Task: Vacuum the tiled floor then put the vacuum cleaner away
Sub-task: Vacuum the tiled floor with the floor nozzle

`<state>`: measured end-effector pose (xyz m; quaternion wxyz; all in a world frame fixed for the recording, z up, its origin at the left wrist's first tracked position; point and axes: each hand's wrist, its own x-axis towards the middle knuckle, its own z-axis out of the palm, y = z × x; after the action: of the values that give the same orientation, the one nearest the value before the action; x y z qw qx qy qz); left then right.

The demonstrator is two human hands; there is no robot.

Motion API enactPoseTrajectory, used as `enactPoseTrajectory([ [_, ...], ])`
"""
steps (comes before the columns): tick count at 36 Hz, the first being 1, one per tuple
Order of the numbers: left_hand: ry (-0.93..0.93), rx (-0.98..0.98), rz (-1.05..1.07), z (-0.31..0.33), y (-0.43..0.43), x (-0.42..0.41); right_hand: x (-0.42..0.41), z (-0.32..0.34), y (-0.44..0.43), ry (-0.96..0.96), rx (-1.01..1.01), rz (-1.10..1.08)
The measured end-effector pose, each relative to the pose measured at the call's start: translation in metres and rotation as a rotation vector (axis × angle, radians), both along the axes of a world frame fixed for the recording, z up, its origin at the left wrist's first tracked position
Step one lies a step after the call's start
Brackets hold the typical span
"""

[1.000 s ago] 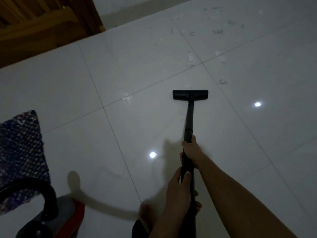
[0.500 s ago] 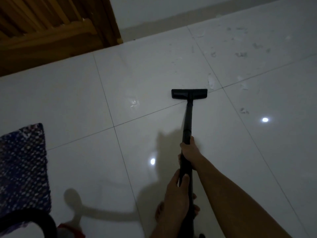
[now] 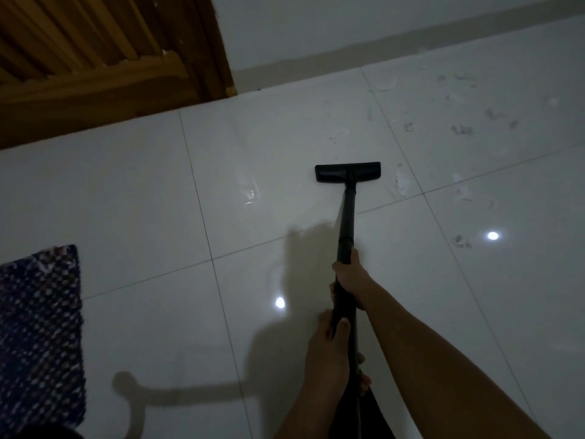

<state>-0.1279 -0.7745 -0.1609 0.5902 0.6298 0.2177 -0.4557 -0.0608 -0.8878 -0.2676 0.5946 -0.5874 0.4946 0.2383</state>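
A black vacuum wand point(image 3: 347, 217) runs from my hands forward to a flat black floor nozzle point(image 3: 347, 172) resting on the glossy white tiled floor point(image 3: 158, 201). My right hand point(image 3: 351, 275) grips the wand higher up, just below a joint in the tube. My left hand point(image 3: 327, 353) grips it lower, nearer my body. Scraps of white and grey debris point(image 3: 401, 182) lie just right of the nozzle, and more debris point(image 3: 462, 129) is scattered over the far right tiles. The vacuum's body is out of view.
A dark patterned mat point(image 3: 39, 327) lies at the left edge. A wooden slatted door point(image 3: 95, 52) and its frame stand at the far left, and a white wall with a skirting strip point(image 3: 395, 49) borders the far side. Bright ceiling-light reflections dot the tiles.
The nozzle has been pushed forward across a tile joint toward the wall and debris. My view has tipped up, so the red and grey vacuum body and hose at bottom left have dropped out of view.
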Motion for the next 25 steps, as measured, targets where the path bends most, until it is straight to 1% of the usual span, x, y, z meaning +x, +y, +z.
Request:
enactPoseTrajectory([
  [6,0.004,-0.034,0.037,-0.019,-0.026,0.051,0.058,-0.012,-0.025,-0.021,-0.005,0.041],
  [9,-0.005,-0.003,0.045,-0.028,-0.039,0.08,0.088,-0.021,-0.038,-0.032,-0.016,0.05],
  [14,-0.001,0.012,0.062,-0.033,-0.067,0.128,0.142,-0.032,-0.065,-0.04,-0.017,0.051],
  [18,0.003,-0.017,0.092,-0.039,-0.088,0.163,0.181,-0.036,-0.086,-0.037,-0.012,0.088],
  [25,0.002,-0.038,0.13,-0.048,-0.112,0.209,0.233,-0.042,-0.109,-0.058,0.004,0.091],
])
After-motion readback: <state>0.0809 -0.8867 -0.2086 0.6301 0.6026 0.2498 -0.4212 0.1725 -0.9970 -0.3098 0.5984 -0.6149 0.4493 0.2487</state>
